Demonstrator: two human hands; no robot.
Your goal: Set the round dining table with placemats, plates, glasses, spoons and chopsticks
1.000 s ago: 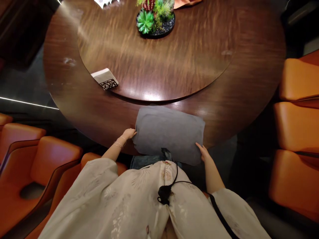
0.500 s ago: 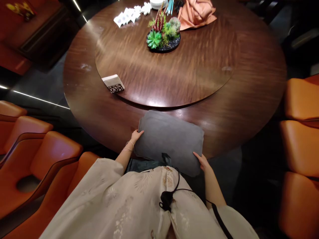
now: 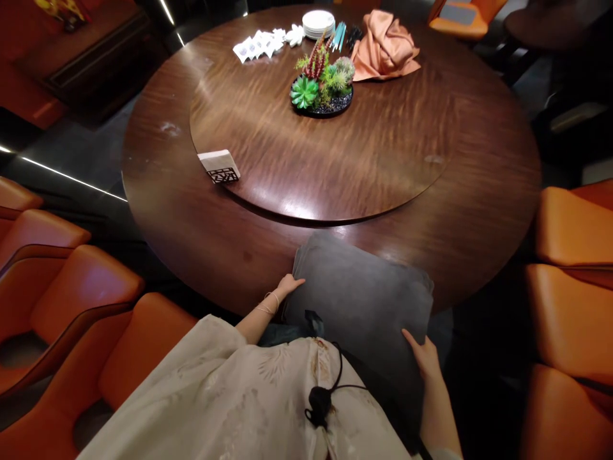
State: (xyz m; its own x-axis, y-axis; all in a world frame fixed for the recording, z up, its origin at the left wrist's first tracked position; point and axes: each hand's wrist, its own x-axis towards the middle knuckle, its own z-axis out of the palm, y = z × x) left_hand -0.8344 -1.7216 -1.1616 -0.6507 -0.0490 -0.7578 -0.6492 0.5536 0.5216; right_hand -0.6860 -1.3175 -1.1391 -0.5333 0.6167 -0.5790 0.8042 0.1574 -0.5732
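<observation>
Gripping grey sheets (image 3: 364,300), left hand (image 3: 290,285) and right hand (image 3: 424,355), plants (image 3: 305,92) in dish (image 3: 326,115), apparent napkins (image 3: 217,159) in holder (image 3: 224,176)

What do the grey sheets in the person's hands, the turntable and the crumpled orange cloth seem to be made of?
Grey sheets: matte, perhaps suede-like fabric or faux leather, judging by the faintly mottled surface; which one is unclear.
Turntable: polished wood or veneer, given its streaky brown grain and bright highlight.
Crumpled orange cloth: probably woven fabric, slightly lustrous, with soft folds.
</observation>
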